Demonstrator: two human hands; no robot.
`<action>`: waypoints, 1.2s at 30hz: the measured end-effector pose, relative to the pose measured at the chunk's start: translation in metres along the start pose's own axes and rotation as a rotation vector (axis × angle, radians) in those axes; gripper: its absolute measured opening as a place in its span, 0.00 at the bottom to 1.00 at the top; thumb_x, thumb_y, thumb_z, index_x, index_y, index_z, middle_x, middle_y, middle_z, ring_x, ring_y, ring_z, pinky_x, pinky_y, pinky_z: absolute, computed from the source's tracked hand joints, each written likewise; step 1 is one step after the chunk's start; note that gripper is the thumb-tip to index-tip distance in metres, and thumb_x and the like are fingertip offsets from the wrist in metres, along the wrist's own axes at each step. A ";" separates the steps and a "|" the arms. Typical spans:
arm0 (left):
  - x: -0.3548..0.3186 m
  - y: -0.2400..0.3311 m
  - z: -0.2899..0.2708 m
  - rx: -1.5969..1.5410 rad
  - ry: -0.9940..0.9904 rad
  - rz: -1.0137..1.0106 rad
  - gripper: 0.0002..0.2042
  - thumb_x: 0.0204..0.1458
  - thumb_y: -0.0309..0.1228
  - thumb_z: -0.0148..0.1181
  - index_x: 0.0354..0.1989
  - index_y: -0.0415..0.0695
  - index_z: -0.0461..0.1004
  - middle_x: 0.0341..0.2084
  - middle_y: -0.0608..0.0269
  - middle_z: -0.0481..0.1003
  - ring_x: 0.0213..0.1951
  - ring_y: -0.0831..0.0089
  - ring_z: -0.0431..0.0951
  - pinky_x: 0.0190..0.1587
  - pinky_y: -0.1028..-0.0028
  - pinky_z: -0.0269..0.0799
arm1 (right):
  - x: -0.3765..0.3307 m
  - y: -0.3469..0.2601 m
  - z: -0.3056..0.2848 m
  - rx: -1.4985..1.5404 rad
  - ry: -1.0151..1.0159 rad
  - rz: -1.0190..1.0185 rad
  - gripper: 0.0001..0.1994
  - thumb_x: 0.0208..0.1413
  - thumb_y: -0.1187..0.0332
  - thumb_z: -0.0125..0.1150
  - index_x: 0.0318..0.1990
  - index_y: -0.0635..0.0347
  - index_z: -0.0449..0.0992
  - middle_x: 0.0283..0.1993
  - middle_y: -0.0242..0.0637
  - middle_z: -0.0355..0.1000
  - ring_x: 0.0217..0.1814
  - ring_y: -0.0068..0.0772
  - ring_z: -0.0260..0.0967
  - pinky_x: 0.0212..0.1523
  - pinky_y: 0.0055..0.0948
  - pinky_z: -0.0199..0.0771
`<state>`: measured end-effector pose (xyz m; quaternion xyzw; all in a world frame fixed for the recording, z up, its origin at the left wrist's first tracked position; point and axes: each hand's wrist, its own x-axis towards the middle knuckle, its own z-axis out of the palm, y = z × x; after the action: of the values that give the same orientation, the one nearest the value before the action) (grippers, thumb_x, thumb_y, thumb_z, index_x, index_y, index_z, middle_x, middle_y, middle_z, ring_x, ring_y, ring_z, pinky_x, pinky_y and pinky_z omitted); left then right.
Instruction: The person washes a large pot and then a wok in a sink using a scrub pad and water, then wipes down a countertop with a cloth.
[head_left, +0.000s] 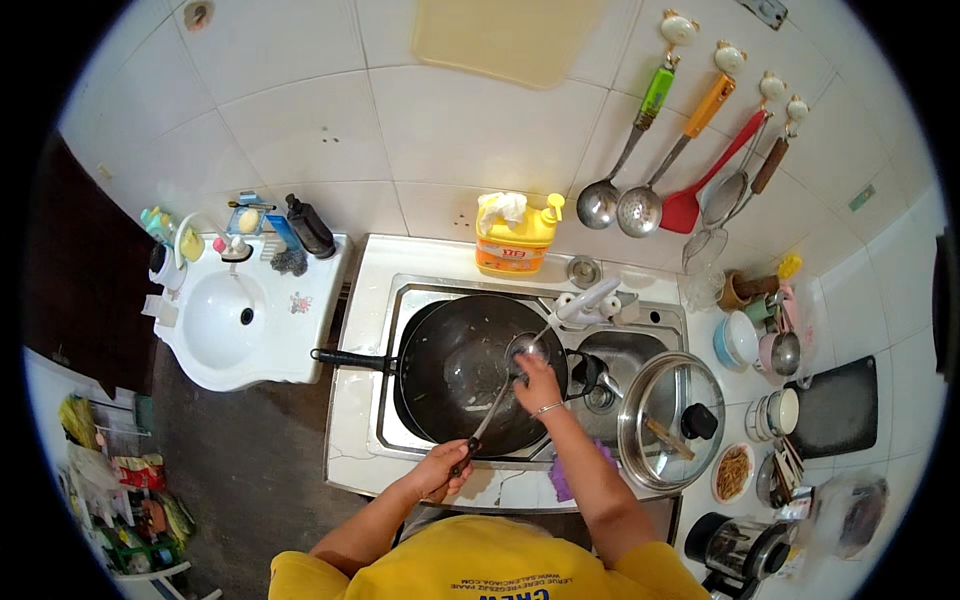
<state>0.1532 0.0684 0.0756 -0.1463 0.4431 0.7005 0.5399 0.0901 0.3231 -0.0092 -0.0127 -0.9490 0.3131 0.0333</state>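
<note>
My left hand (pixel 447 472) is closed around the black handle end of a metal ladle (pixel 490 415), low over the near rim of a big dark wok (pixel 450 380). At the wok's right side, my right hand (pixel 538 388) has its fingers bent onto the ladle's round bowl, partly hiding it. Just beyond, the white tap (pixel 585 303) points its spout at the bowl, and water seems to be running onto it. The wok rests over the left basin of a steel sink (pixel 390 300), its long black handle pointing left. Wet streaks and small bits show inside it.
A glass lid (pixel 660 425) lies right of the sink, near a purple cloth (pixel 562 482). Behind stands a yellow pump bottle (pixel 515 240). Ladles and a red spatula (pixel 682 210) hang on the wall. Bowls (pixel 738 338) and a plate of food (pixel 734 473) line the right counter; a white washbasin (pixel 280 340) is left.
</note>
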 end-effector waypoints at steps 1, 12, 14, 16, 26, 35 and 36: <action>0.002 -0.003 -0.005 -0.012 0.007 0.000 0.14 0.62 0.38 0.36 0.49 0.45 0.64 0.19 0.62 0.66 0.12 0.78 0.58 0.13 0.77 0.53 | -0.003 0.003 0.001 0.108 -0.123 -0.007 0.24 0.42 0.69 0.56 0.52 0.57 0.68 0.55 0.49 0.63 0.55 0.50 0.61 0.57 0.37 0.60; -0.007 -0.009 -0.018 -0.049 -0.015 -0.024 0.14 0.61 0.37 0.37 0.49 0.46 0.64 0.20 0.62 0.67 0.13 0.78 0.59 0.14 0.79 0.52 | -0.007 -0.017 -0.010 0.199 -0.253 -0.021 0.19 0.42 0.68 0.56 0.46 0.56 0.73 0.47 0.46 0.68 0.50 0.48 0.65 0.53 0.36 0.65; -0.004 -0.010 -0.022 -0.070 -0.001 -0.003 0.15 0.61 0.38 0.37 0.50 0.45 0.64 0.20 0.62 0.67 0.13 0.78 0.59 0.14 0.78 0.53 | -0.007 -0.017 -0.025 0.050 -0.442 0.026 0.19 0.43 0.67 0.56 0.47 0.55 0.73 0.47 0.45 0.69 0.50 0.48 0.65 0.52 0.35 0.65; -0.005 -0.013 -0.029 -0.103 -0.004 0.019 0.15 0.61 0.39 0.38 0.50 0.45 0.64 0.20 0.62 0.67 0.13 0.78 0.59 0.15 0.78 0.53 | -0.006 -0.014 -0.034 0.011 -0.416 0.077 0.19 0.43 0.66 0.57 0.47 0.54 0.73 0.47 0.45 0.69 0.49 0.48 0.66 0.52 0.35 0.65; -0.017 -0.009 0.001 -0.001 -0.035 0.040 0.15 0.61 0.39 0.37 0.50 0.47 0.65 0.19 0.63 0.67 0.12 0.78 0.58 0.13 0.78 0.50 | -0.024 -0.021 -0.014 0.059 0.016 -0.114 0.23 0.44 0.68 0.56 0.52 0.55 0.69 0.55 0.47 0.63 0.54 0.49 0.62 0.56 0.37 0.60; -0.021 -0.034 0.001 0.008 0.082 0.074 0.13 0.61 0.38 0.38 0.46 0.46 0.65 0.18 0.64 0.66 0.12 0.79 0.60 0.12 0.80 0.55 | -0.006 -0.004 -0.031 0.197 0.047 0.015 0.22 0.45 0.70 0.56 0.50 0.61 0.69 0.53 0.49 0.65 0.55 0.51 0.61 0.56 0.38 0.61; -0.023 -0.029 0.008 0.048 0.088 0.074 0.13 0.61 0.38 0.38 0.46 0.45 0.65 0.18 0.64 0.66 0.12 0.79 0.60 0.12 0.80 0.55 | -0.004 -0.010 -0.026 0.226 0.085 0.001 0.21 0.45 0.70 0.56 0.50 0.62 0.69 0.52 0.49 0.65 0.54 0.51 0.62 0.56 0.37 0.61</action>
<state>0.1899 0.0608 0.0821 -0.1477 0.4883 0.7020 0.4969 0.0955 0.3300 0.0172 -0.0226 -0.9054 0.4174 0.0746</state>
